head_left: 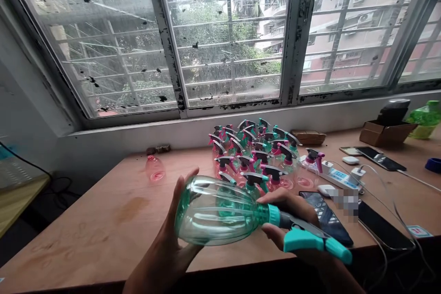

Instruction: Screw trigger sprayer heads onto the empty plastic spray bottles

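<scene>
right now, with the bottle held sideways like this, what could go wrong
1. The green spray bottle lies sideways, cupped at its base by the left hand and gripped at the neck by the right hand; a slip could drop it onto the phone lying by that hand.
2. A wide swing might topple the packed cluster of spray bottles behind it, which stands close to the power strip.

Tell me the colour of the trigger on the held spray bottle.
Teal trigger on the spray bottle; clearest in the head view.
</scene>
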